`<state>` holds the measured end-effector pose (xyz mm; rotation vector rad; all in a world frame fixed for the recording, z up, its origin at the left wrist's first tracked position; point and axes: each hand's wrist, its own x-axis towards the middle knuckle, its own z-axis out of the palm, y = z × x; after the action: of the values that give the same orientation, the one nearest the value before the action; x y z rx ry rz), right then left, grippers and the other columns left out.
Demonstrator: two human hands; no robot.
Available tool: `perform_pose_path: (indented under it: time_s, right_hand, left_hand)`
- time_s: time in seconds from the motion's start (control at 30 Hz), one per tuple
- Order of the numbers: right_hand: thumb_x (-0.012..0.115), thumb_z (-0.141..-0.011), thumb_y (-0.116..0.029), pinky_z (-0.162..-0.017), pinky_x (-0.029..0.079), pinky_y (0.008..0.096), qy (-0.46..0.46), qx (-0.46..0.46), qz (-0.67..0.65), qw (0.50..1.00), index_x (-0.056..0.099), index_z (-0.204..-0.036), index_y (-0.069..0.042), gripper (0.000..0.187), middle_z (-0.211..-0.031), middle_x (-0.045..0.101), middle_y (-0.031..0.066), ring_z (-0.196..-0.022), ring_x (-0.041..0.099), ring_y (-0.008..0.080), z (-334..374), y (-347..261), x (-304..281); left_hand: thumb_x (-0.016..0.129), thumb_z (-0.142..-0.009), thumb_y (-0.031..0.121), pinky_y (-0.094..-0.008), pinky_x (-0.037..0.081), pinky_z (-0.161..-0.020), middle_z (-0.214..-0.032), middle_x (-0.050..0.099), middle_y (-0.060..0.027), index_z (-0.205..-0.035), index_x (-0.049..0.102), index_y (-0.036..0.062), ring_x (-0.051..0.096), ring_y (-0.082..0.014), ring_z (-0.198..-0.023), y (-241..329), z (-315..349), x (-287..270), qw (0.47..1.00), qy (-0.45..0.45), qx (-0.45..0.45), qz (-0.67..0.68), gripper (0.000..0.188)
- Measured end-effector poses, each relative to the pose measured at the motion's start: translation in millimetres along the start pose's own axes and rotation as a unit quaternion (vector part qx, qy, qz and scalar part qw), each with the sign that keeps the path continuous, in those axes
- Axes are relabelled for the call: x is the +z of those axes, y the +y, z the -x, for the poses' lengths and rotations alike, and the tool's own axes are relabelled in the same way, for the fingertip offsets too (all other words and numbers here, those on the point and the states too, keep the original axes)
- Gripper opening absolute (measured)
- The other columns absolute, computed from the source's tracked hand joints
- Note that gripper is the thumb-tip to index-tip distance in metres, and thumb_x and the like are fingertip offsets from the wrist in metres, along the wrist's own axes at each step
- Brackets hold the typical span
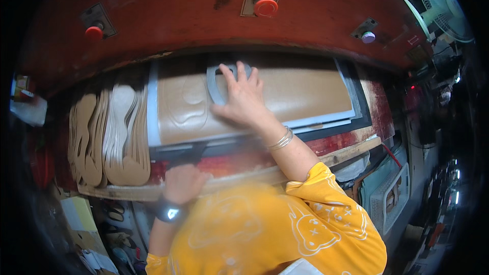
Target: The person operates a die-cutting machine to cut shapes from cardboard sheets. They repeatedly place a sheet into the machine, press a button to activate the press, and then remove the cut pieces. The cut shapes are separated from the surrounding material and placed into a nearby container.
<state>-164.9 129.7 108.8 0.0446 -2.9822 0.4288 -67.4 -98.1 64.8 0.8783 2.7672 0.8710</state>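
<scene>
My right hand [242,94] reaches over a grey, curved cutting die [216,87], its fingers and thumb spread across and hooked on the rim. The die lies on a shiny tan sheet [300,91], which carries insole-shaped outlines left of the hand. White sheets [320,124] show beneath it, over a dark board [362,114]. My left hand [184,183] is closed near the table's front edge, blurred by motion. A dark, smeared shape [191,155] rises from it; I cannot tell what it is.
Stacks of tan insole-shaped pieces [91,142] and paler ones [119,132] stand at left. A red machine beam [193,15] with push buttons [265,7] spans the far side. A wooden strip [351,152] edges the table. A white basket [389,196] and a fan [443,5] are at right.
</scene>
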Motion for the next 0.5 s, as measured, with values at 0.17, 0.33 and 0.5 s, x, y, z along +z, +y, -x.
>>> perform_pose_path:
  time_s: [0.17,0.33,0.5]
  right_hand:
    - [0.072,-0.057,-0.038,-0.103,0.029,0.0576,-0.013,-0.020,-0.104,0.994,0.051,-0.129,-0.019,0.077,-0.141,0.030,0.0285,-0.124,0.031,0.0518,-2.0,40.9,-26.1]
    - [0.071,-0.057,-0.033,-0.104,0.031,0.0530,0.009,-0.022,-0.176,0.984,0.054,-0.127,-0.020,0.073,-0.140,0.034,0.0266,-0.123,0.034,0.0500,14.9,96.8,-53.7]
    - [0.071,-0.058,-0.032,-0.102,0.030,0.0554,0.035,0.049,-0.018,0.998,0.055,-0.126,-0.019,0.071,-0.140,0.035,0.0217,-0.122,0.033,0.0504,21.0,107.7,-45.2]
  left_hand:
    - [0.071,-0.074,0.026,-0.0378,0.039,-0.045,-0.053,0.050,-0.0101,-0.053,0.056,0.0026,0.053,-0.0287,-0.048,-3.1,-8.1,-6.1,0.996,-0.015,-0.009,0.087,0.035]
    - [0.071,-0.073,0.025,-0.0367,0.039,-0.045,-0.053,0.051,-0.0083,-0.055,0.058,0.0029,0.053,-0.0269,-0.048,-6.9,-14.7,-9.5,0.994,-0.042,0.030,0.098,0.031]
    - [0.071,-0.073,0.024,-0.0364,0.039,-0.045,-0.054,0.052,-0.0084,-0.057,0.059,0.0025,0.054,-0.0264,-0.048,-8.7,-18.6,-14.0,0.992,-0.062,0.030,0.105,0.030]
